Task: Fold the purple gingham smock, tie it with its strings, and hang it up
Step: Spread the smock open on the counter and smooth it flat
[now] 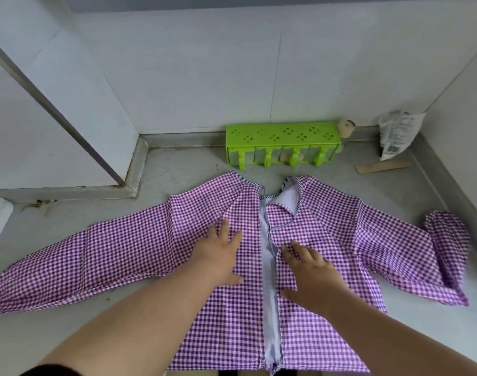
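Your left hand (221,256) lies flat, fingers straight and spread, palm down on the left panel of the purple-and-white gingham cloth smock (139,245). Your right hand (310,272) is also flat and spread, pressing the right panel just beside the pale centre strip (270,308). Neither hand grips anything. Head view: smock spread on the grey floor (55,335), opening facing up, collar pointing away from you. Left sleeve (77,261) stretched out flat; right sleeve (435,253) bunched and folded over at its end. Beyond the collar, a lime-green plastic hook rack (282,138) lies against the white wall (205,71). A crumpled white printed bag (397,134) and a flat wooden stick (381,167) sit in the right corner.
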`<state>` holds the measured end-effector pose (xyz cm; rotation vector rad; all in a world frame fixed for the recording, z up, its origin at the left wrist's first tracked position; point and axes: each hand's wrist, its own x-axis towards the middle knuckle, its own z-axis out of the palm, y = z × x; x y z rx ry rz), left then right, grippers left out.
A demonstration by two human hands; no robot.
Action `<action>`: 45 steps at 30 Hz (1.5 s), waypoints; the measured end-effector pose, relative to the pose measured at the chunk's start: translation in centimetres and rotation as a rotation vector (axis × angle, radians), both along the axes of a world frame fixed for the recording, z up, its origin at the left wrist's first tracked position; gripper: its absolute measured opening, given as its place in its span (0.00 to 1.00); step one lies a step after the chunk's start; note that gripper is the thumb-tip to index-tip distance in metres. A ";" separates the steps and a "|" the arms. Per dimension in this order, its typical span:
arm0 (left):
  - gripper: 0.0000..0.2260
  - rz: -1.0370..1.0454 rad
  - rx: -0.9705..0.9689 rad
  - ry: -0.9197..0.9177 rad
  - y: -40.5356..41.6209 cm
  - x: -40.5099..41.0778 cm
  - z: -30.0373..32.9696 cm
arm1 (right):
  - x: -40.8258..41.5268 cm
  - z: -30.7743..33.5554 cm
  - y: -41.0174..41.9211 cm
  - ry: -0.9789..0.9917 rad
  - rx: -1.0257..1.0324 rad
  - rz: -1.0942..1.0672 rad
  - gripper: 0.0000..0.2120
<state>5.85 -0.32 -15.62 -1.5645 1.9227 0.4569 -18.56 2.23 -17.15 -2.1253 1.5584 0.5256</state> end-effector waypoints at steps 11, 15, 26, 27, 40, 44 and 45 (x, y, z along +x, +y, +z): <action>0.59 -0.049 -0.008 0.012 -3.7 -1.7 -1.2 | -2.5 1.0 -2.7 -0.136 -0.107 -0.164 0.23; 0.62 -0.077 -0.005 0.026 -4.3 -1.2 -2.2 | -2.1 0.6 -6.5 -0.235 -0.067 -0.439 0.25; 0.64 0.019 0.071 0.167 -4.4 1.5 -6.0 | 1.8 1.2 -16.7 -0.496 0.182 -0.790 0.09; 0.64 0.018 0.068 0.171 -4.4 1.5 -6.1 | 2.5 1.9 -17.5 -0.638 0.180 -0.792 0.08; 0.57 0.060 -0.057 0.199 -5.5 2.3 -4.3 | 2.5 -1.0 -12.3 -0.250 -0.169 -0.211 0.30; 0.61 0.071 -0.052 0.137 -6.3 1.9 -3.8 | 2.2 -0.9 -9.8 -0.079 -0.191 -0.003 0.41; 0.61 0.070 -0.052 0.124 -6.5 1.9 -3.7 | 2.1 -0.6 -9.3 -0.087 -0.244 -0.002 0.38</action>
